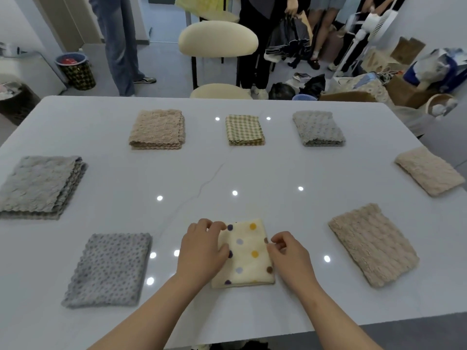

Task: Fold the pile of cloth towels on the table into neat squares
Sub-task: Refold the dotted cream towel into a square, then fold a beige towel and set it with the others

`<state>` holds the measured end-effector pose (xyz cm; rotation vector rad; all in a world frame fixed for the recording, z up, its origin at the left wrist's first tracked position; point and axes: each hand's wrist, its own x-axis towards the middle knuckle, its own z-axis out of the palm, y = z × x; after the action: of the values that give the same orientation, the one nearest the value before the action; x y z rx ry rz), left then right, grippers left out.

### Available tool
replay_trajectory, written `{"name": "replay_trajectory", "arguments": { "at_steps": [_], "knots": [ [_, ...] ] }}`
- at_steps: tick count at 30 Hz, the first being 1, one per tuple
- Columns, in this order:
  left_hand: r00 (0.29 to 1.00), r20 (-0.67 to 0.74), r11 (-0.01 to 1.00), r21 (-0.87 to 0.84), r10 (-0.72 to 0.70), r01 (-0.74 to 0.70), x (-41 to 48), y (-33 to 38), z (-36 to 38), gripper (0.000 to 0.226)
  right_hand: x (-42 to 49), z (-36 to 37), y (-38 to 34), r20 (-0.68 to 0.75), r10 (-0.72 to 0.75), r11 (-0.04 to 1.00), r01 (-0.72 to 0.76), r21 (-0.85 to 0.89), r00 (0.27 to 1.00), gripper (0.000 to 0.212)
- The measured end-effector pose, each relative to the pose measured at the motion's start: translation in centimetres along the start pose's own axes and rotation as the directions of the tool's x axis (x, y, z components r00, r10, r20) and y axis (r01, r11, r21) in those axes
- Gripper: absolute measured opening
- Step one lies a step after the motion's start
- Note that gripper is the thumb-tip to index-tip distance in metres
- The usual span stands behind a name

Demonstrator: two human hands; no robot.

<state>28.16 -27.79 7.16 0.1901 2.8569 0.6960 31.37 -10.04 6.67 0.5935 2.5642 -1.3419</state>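
Towel: your cream, folded polka-dot towel (246, 256), spotted purple, yellow and brown, lies flat at the near edge of the table, straight in front of you.
Left hand: your left hand (202, 251) covers the polka-dot towel's left edge. The fingers curl onto its far left corner and the thumb lies on the cloth.
Right hand: your right hand (290, 256) sits at the polka-dot towel's right edge, fingertips (274, 240) bunched close together and pinching the hem.
Surface: the glossy white rectangular table (227, 173) carries a faint vein and small bright light reflections around the polka-dot towel.
Left of the polka-dot towel: a grey dotted folded towel (108, 270); beyond it, a grey ribbed folded towel (40, 186).
Right of the polka-dot towel: a beige fluffy folded towel (374, 245); further out, a smaller beige folded towel (429, 170).
Far side from the polka-dot towel: a beige wavy-edged folded towel (157, 129), a green checked folded cloth (244, 130) and a grey knobbly folded towel (318, 128), set in a row.
Room beyond: a cream padded chair (218, 39), a patterned waste bin (75, 70), a white standing fan (376, 24), cardboard boxes and the legs of people standing.
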Motion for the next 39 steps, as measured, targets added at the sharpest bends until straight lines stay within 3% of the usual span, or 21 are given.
{"name": "replay_trajectory", "arguments": {
  "at_steps": [9,15,19,27,31,34,39],
  "knots": [
    [0.983,0.048,0.984,0.014,0.177,-0.178,2.4,5.6,2.6,0.032,2.6,-5.7,2.5,-0.081,-0.171,0.964,0.149,-0.222,0.982,0.006],
    [0.984,0.057,0.986,-0.036,0.166,-0.164,4.4,12.9,5.8,0.031,5.4,-11.9,5.6,-0.113,-0.27,0.912,0.216,-0.348,0.956,0.012],
    [0.989,0.093,0.991,-0.078,0.112,-0.105,5.3,16.8,7.9,0.031,6.8,-14.9,7.5,-0.119,-0.315,0.889,0.248,-0.385,0.942,0.011],
    [0.981,0.183,0.944,-0.309,-0.057,0.112,6.6,22.3,11.2,0.035,8.2,-19.0,11.2,-0.077,-0.255,0.818,0.172,-0.548,0.964,0.027],
    [0.978,0.175,0.935,-0.316,-0.112,0.164,6.5,23.2,12.5,0.035,8.4,-20.0,12.5,0.013,-0.216,0.824,0.189,-0.534,0.976,0.034],
    [0.975,0.155,0.911,-0.358,-0.16,0.206,6.7,23.4,12.8,0.022,8.4,-20.4,13.0,0.069,-0.219,0.83,0.223,-0.511,0.973,0.035],
    [0.93,0.312,0.86,-0.401,-0.196,0.316,6.9,23.2,12.2,0.021,8.6,-20.4,13.2,0.11,-0.225,0.838,0.25,-0.484,0.968,0.034]
  ]
}}
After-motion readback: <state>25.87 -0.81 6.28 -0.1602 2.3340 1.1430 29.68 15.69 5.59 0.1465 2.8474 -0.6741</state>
